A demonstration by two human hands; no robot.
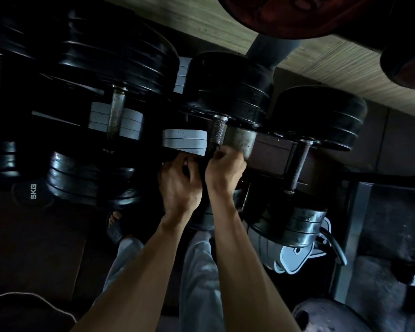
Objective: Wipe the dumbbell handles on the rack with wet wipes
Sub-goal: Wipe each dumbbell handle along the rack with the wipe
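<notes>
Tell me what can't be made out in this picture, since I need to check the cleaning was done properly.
- Wet wipe: none visible in the head view; the curled fingers of the left hand and right hand and the dim light would hide one.
- Lower part of the middle handle: covered by both hands.
- Whether any handle is clean: too dark to judge.
- Leftmost dumbbell: cut off by the frame edge.
</notes>
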